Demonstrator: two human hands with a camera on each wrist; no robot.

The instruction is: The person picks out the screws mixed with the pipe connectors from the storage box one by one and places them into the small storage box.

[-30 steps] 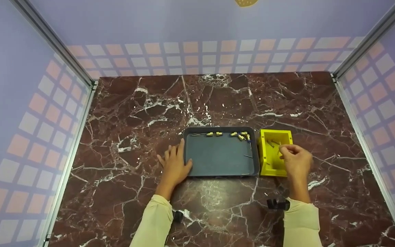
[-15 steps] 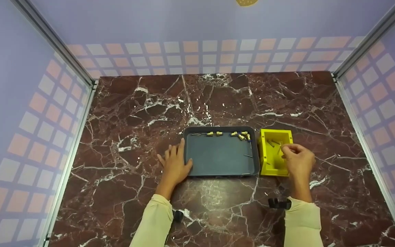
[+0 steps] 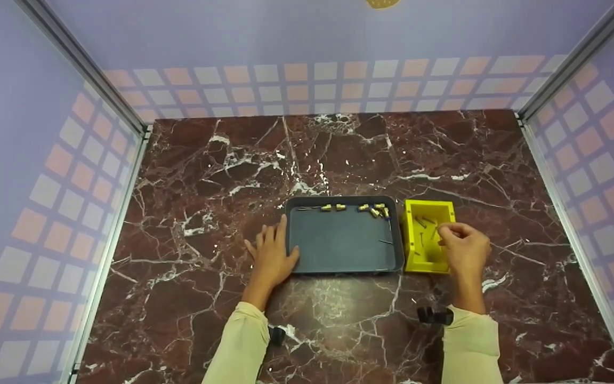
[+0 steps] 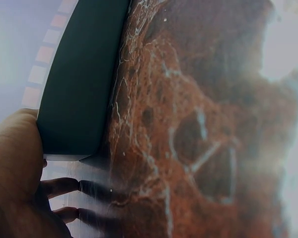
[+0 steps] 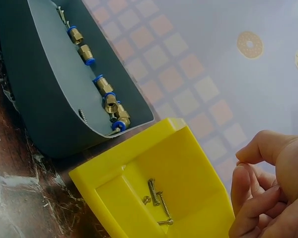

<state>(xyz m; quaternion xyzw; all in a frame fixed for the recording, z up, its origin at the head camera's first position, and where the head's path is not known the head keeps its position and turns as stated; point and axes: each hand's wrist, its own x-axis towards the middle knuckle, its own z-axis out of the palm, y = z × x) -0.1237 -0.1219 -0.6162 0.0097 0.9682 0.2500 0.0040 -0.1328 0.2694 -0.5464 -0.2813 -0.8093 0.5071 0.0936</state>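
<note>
My left hand (image 3: 271,256) lies spread against the left end of a dark grey tray (image 3: 341,240), its thumb over the near corner. Over the right side of a yellow bin (image 3: 409,256), my right hand (image 3: 464,248) is curled, with thumb and index fingertip together. The right wrist view shows no screw standing out from those fingertips (image 5: 243,161). Several small screws (image 5: 153,192) lie on the bin's floor. Along the tray's far side sit several brass fittings with blue collars (image 5: 104,85), beside thin screws (image 3: 307,208). Another screw (image 3: 386,242) lies near the tray's right wall.
The tray and bin stand close side by side on a dark red marbled tabletop (image 3: 221,181). Purple panels (image 3: 333,37) with pink and white squares close off the back and both sides, joined by metal rails (image 3: 105,82).
Another screw now shows lying in the middle of the bin, below my right fingertips. My right hand shifted slightly rightward early on, then stayed. My left hand has not moved.
</note>
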